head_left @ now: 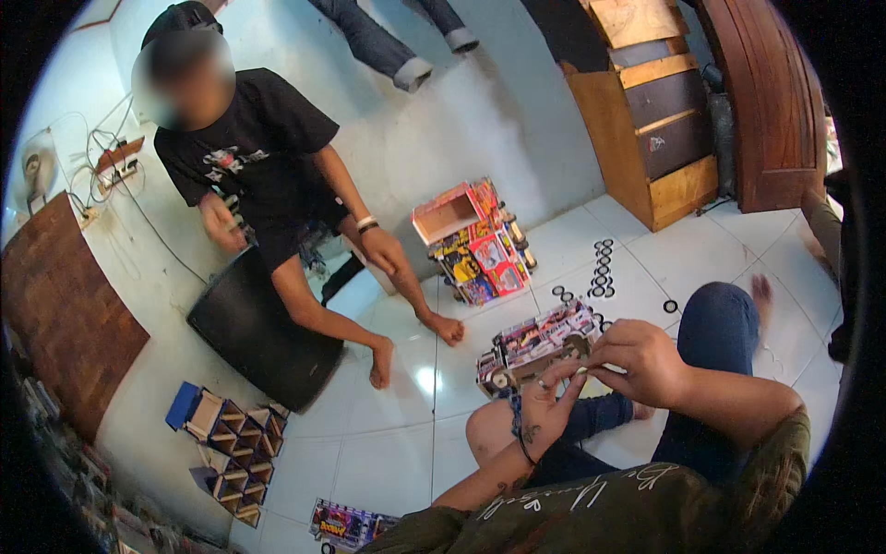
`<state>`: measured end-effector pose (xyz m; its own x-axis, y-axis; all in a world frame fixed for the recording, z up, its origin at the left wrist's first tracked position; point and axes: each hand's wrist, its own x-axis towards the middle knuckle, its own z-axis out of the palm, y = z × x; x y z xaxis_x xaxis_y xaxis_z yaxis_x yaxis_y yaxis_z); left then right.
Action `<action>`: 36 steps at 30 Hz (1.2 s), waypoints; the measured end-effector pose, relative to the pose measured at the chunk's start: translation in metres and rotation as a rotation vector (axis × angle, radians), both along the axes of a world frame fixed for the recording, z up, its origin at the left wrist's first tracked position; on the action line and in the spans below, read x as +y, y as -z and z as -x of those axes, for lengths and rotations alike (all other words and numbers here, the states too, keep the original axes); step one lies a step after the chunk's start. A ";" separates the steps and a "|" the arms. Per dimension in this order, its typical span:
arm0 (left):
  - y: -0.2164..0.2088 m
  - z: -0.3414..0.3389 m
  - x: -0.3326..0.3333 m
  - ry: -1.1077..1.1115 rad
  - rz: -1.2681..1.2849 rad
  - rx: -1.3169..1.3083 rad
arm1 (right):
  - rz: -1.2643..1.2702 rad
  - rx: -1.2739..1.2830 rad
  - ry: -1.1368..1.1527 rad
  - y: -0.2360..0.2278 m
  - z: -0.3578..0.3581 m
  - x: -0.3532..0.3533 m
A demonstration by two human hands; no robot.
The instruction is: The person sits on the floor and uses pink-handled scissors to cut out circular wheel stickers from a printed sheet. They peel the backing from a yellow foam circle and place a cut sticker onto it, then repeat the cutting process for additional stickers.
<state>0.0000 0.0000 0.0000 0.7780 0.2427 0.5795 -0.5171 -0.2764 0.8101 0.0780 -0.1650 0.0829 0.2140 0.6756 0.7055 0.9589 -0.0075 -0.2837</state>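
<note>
My left hand [544, 408] and my right hand [640, 363] meet above my lap, fingertips pinched together. Between them is something small and pale, too small to name. Just beyond my hands a toy truck [543, 338] with pink and white printed sides stands on the floor, partly covered by my fingers. Small black toy wheels [602, 268] lie in rows past it, and a single wheel [670, 307] sits apart to the right.
More printed toy trucks [480, 258] are piled by the wall; another truck [343, 524] lies at the lower left. Blue-edged wooden truck frames [229, 448] are stacked at left. A person [249, 138] in black sits on a dark chair opposite. A wooden cabinet [604, 148] stands behind.
</note>
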 end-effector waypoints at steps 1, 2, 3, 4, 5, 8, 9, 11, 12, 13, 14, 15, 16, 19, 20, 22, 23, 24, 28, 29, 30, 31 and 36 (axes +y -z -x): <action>-0.001 0.005 -0.001 -0.026 -0.013 0.012 | 0.004 0.006 -0.016 0.002 0.002 0.000; -0.002 0.010 -0.002 -0.052 -0.024 0.025 | 0.020 0.010 -0.030 0.005 0.006 0.000; -0.002 0.017 0.000 -0.097 -0.141 -0.011 | 0.032 0.020 -0.060 0.008 0.008 0.002; -0.003 0.021 0.006 -0.142 -0.259 -0.050 | 0.051 0.025 -0.088 0.012 0.006 0.011; -0.003 0.026 0.012 -0.196 -0.381 -0.089 | 0.084 0.026 -0.124 0.016 0.004 0.017; 0.001 0.033 0.016 -0.312 -0.456 -0.035 | 0.110 0.225 -0.166 0.030 -0.003 0.030; 0.004 0.035 0.015 -0.363 -0.484 -0.034 | 0.158 0.295 -0.194 0.036 -0.008 0.033; 0.009 0.032 0.014 -0.378 -0.516 0.034 | 0.207 0.320 -0.255 0.047 -0.022 0.041; 0.010 0.030 0.015 -0.389 -0.552 0.063 | 0.239 0.322 -0.323 0.052 -0.032 0.044; 0.012 0.025 0.015 -0.399 -0.580 0.083 | 0.250 0.329 -0.324 0.057 -0.042 0.048; 0.014 0.019 0.015 -0.395 -0.626 0.120 | 0.270 0.337 -0.350 0.063 -0.053 0.050; 0.016 0.012 0.015 -0.380 -0.659 0.141 | 0.258 0.336 -0.394 0.069 -0.062 0.048; 0.017 0.003 0.015 -0.365 -0.695 0.152 | 0.291 0.440 -0.411 0.075 -0.072 0.046; 0.024 -0.029 0.005 -0.301 -0.741 0.204 | 0.392 0.595 -0.348 0.089 -0.102 0.033; 0.026 -0.040 0.001 -0.273 -0.741 0.207 | 0.413 0.638 -0.322 0.093 -0.112 0.026; 0.033 -0.062 -0.006 -0.217 -0.764 0.216 | 0.455 0.720 -0.281 0.100 -0.130 0.010; 0.035 -0.072 -0.010 -0.183 -0.773 0.212 | 0.453 0.741 -0.281 0.103 -0.138 0.004; 0.038 -0.083 -0.014 -0.150 -0.784 0.208 | 0.509 0.739 -0.273 0.106 -0.146 -0.002; 0.049 -0.121 -0.029 -0.042 -0.858 0.260 | 0.636 0.698 -0.226 0.117 -0.176 -0.025; 0.052 -0.130 -0.032 -0.014 -0.891 0.298 | 0.594 0.710 -0.240 0.119 -0.182 -0.030; 0.054 -0.138 -0.036 -0.014 -0.889 0.268 | 0.607 0.722 -0.230 0.120 -0.187 -0.034; 0.056 -0.144 -0.038 -0.020 -0.904 0.249 | 0.662 0.735 -0.191 0.122 -0.191 -0.038; 0.057 -0.160 -0.043 -0.016 -0.955 0.274 | 0.608 0.692 -0.142 0.124 -0.200 -0.044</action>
<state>0.1603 -0.0431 -0.0573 0.9149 -0.2208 0.3379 -0.3361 -0.8804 0.3346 0.2780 -0.2094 -0.0409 0.3414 0.9393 -0.0324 0.5808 -0.2380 -0.7785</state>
